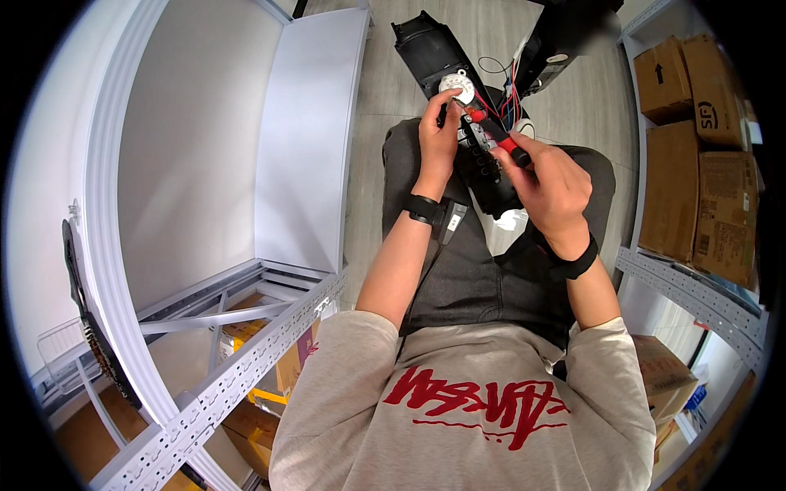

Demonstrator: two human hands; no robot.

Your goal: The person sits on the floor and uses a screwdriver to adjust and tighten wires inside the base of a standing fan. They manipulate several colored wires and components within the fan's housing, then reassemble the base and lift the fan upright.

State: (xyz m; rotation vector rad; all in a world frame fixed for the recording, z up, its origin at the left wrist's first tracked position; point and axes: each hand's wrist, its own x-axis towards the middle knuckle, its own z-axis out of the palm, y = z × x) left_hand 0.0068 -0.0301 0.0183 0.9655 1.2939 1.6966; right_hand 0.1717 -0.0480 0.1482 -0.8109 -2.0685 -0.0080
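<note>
My left hand (439,139) grips a white round part (456,85), with the thumb over its face. In my right hand (555,186) is a red-and-black screwdriver (501,137), its front end angled up and left toward the white part; the tip is too small to make out. A long black plastic housing (434,51) lies under both hands, running from the floor ahead to my lap. Red and other coloured wires (512,96) stand beside the white part. The fingertips of my left hand are partly hidden behind it.
Beyond my right knee stands a black unit (558,49) with cables. Cardboard boxes (667,184) fill the metal shelf (696,286) on the right. A white panel (311,139) and a perforated metal rack (237,372) are on the left. A small grey device (453,222) rests by my left wrist.
</note>
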